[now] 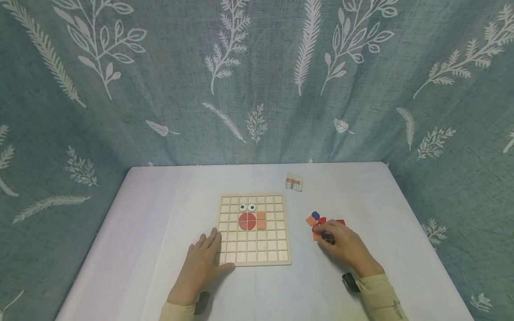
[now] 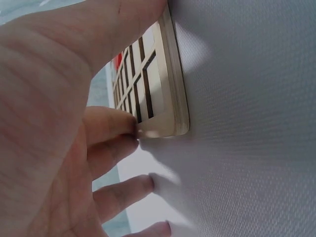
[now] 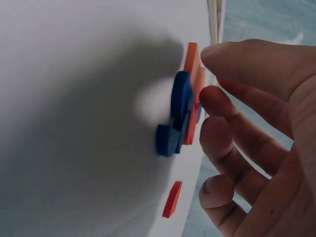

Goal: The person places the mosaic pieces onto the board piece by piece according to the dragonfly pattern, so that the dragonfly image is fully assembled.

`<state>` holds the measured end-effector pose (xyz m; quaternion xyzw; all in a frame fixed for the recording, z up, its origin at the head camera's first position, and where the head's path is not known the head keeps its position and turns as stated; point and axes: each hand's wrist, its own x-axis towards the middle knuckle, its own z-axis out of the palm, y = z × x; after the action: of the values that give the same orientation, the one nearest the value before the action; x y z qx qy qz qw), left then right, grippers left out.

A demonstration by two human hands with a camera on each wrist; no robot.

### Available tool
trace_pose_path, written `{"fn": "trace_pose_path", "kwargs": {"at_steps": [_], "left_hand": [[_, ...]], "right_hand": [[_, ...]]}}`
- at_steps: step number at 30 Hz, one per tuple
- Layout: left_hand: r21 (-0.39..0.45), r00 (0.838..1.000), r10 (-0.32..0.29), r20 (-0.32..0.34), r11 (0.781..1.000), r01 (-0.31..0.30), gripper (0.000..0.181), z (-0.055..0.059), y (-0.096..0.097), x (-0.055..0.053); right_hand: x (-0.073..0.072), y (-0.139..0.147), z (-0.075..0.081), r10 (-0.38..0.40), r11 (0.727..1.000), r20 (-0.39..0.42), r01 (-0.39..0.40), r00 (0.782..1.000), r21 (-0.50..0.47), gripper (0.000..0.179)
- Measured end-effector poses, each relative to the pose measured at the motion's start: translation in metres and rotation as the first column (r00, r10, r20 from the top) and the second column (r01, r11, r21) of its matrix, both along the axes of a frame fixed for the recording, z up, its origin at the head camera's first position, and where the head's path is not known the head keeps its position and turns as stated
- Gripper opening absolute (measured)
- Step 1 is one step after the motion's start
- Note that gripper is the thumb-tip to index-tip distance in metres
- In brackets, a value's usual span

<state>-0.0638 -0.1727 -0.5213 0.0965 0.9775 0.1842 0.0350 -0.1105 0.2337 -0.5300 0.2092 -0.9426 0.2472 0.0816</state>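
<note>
A pale wooden grid board [image 1: 253, 263] lies on the table with two eye discs [image 1: 247, 207], a red circle [image 1: 246, 221] made of quarter pieces and two orange squares [image 1: 261, 220] in its cells. My left hand [image 1: 205, 258] rests at the board's near left corner, thumb along the front edge and forefinger at the left edge. Over a small pile to the right, my right hand [image 1: 341, 240] reaches with bent fingers, thumb apart from the middle fingers. Blue pieces [image 3: 181, 98], an orange piece [image 3: 191, 57] and red pieces lie by its fingertips; the hand partly hides the pile.
A small pattern card [image 1: 294, 182] lies behind the board to the right. One red piece [image 3: 172, 199] lies away from the pile on the white table [image 1: 160, 223]. Patterned curtains [image 1: 257, 111] stand around the table's back and sides.
</note>
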Motion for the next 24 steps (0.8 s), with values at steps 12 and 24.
{"fn": "trace_pose_path", "kwargs": {"at_steps": [12, 24], "left_hand": [[0.001, 1.000, 0.001, 0.008, 1.000, -0.001, 0.096, -0.004, 0.000, 0.000], [0.000, 1.000, 0.002, -0.010, 1.000, -0.002, 0.095, -0.003, -0.001, 0.001]], "right_hand": [[0.002, -0.010, -0.003, 0.006, 0.995, -0.048, -0.001, 0.999, 0.098, 0.028], [0.013, -0.017, 0.010, -0.012, 0.981, 0.056, 0.001, 0.998, 0.194, 0.024]]}}
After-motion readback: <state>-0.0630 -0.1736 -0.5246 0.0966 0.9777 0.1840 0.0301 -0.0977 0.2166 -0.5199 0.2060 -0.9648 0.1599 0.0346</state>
